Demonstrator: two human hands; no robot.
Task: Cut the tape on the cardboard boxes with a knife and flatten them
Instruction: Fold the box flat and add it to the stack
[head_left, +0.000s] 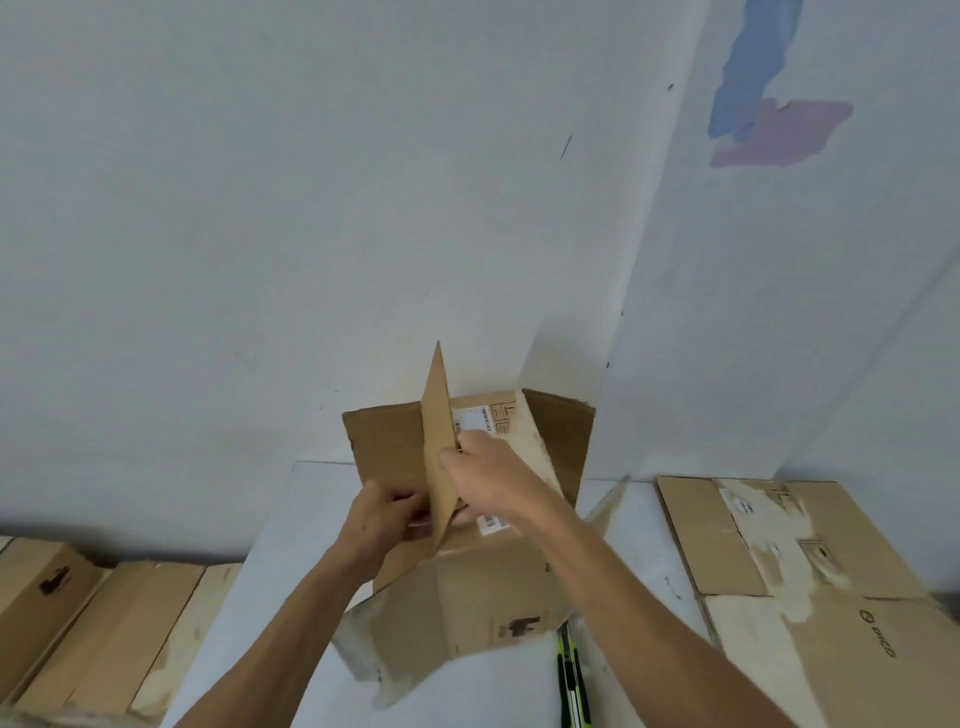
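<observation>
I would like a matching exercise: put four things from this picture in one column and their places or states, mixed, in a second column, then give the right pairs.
Things:
1. knife
2. box in the hands
3. flattened box
4. blue and pink patch

Places or states:
A. on the wall, upper right
B. lying flat on the right
C. lying on the white surface, near the right forearm
D. held with one flap upright

Pairs: 1-C, 2-D, 3-B, 4-A
</observation>
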